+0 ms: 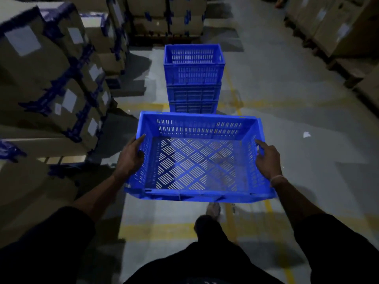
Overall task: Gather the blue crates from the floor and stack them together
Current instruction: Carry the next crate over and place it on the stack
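I carry an empty blue perforated crate (pixel 196 160) at waist height, held level above the floor. My left hand (pixel 131 158) grips its left side wall and my right hand (pixel 267 160) grips its right side wall. Straight ahead on the floor stands a stack of blue crates (pixel 193 78), three high, its top crate open and empty. The stack sits just beyond the far rim of the crate I hold.
Cardboard boxes with blue tape (pixel 51 78) are piled high along the left. More boxes on pallets (pixel 338 27) line the right and the far end. Yellow floor lines (pixel 160 231) cross the grey concrete aisle. A scrap of white paper (pixel 306 134) lies to the right.
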`<state>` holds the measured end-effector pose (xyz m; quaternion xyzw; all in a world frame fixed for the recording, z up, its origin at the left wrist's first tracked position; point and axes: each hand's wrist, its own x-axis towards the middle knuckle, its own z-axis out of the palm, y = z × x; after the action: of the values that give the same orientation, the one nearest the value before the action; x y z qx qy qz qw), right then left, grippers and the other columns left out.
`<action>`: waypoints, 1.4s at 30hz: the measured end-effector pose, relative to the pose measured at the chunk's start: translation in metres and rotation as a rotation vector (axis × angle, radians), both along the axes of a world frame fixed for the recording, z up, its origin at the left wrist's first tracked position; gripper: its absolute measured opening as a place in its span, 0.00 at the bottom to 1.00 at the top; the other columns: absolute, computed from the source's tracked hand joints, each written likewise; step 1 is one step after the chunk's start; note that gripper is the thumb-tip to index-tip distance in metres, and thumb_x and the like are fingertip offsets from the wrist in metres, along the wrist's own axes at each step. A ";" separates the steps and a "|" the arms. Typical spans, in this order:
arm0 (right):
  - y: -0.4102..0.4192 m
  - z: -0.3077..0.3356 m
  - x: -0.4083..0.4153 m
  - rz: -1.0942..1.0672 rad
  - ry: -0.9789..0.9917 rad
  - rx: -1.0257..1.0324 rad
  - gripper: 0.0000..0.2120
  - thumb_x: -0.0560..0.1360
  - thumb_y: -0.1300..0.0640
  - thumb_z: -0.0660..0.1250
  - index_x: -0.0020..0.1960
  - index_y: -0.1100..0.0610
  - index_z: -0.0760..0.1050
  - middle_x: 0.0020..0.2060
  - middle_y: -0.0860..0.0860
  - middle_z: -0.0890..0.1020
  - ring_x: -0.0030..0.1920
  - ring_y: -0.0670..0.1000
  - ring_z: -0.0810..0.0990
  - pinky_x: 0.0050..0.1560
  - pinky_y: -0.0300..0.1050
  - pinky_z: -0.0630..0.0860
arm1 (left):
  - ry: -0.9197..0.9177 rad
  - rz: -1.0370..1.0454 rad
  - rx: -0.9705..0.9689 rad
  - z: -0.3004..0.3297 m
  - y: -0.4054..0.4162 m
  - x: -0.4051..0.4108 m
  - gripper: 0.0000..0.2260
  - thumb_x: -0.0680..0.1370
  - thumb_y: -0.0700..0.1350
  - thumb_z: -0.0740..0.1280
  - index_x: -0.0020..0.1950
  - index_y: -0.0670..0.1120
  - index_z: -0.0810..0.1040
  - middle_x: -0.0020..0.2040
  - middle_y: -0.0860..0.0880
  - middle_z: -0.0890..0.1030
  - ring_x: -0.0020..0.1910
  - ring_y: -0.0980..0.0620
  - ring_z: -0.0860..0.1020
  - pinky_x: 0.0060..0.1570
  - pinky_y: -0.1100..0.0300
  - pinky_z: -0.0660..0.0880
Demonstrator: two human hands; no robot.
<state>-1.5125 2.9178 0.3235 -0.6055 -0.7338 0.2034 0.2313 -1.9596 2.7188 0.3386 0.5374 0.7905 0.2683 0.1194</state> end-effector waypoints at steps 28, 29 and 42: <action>0.695 0.077 -0.282 0.213 -0.006 -0.026 0.34 0.75 0.64 0.64 0.79 0.54 0.57 0.74 0.58 0.69 0.68 0.63 0.72 0.64 0.54 0.71 | 0.012 0.017 0.027 0.055 0.656 -0.291 0.29 0.75 0.33 0.67 0.77 0.42 0.69 0.71 0.36 0.74 0.68 0.38 0.74 0.67 0.46 0.71; 0.717 0.072 -0.295 0.206 -0.006 -0.027 0.34 0.75 0.64 0.63 0.79 0.54 0.57 0.74 0.58 0.69 0.68 0.63 0.72 0.64 0.54 0.71 | 0.014 0.018 0.032 0.054 0.676 -0.304 0.29 0.75 0.34 0.66 0.77 0.42 0.68 0.72 0.37 0.73 0.69 0.38 0.73 0.67 0.47 0.70; 0.885 0.050 -0.400 0.101 -0.081 -0.036 0.35 0.76 0.66 0.61 0.80 0.58 0.53 0.69 0.68 0.70 0.66 0.69 0.70 0.64 0.59 0.69 | 0.021 0.016 0.023 0.048 0.852 -0.396 0.29 0.77 0.32 0.64 0.78 0.42 0.67 0.75 0.38 0.69 0.70 0.39 0.71 0.67 0.49 0.69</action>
<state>-1.9130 3.8031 0.3732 -0.5796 -0.7683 0.2035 0.1801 -2.3556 3.5709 0.3864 0.5350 0.7930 0.2726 0.1029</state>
